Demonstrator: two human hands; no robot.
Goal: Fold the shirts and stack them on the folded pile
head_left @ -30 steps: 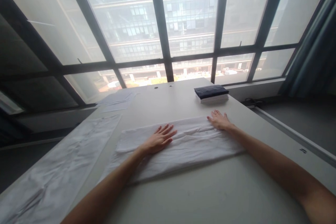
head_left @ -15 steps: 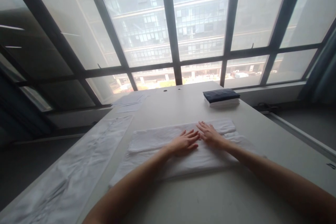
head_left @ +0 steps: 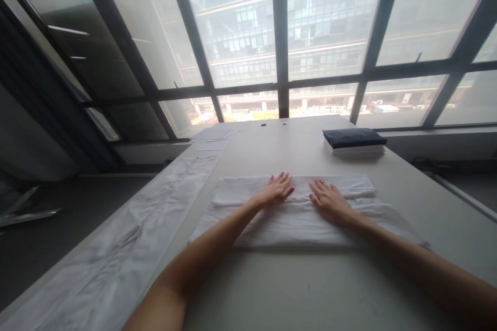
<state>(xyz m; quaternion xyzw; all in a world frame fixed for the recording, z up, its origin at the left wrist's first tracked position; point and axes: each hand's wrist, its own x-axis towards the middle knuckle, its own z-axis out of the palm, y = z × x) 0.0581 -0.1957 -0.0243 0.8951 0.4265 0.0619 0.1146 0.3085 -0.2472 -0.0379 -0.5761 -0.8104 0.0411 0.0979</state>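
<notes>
A folded white cloth [head_left: 240, 222] lies flat across the middle of a pale table [head_left: 310, 289]. My left hand [head_left: 276, 191] rests palm down on the cloth, fingers spread, just left of its centre. My right hand [head_left: 330, 199] lies flat on the same cloth a short way to the right, fingers apart. Neither hand grips anything; both press on the fabric's upper folded strip.
A stack of folded cloths [head_left: 355, 143], dark one on top, sits at the table's far right. A long white sheet [head_left: 128, 248] runs along the left edge. Papers [head_left: 213, 137] lie at the far left. Large windows [head_left: 248, 26] stand behind.
My right hand slid left from the cloth's right end toward the middle, met the left hand, then the two parted slightly. The view has turned to the left.
</notes>
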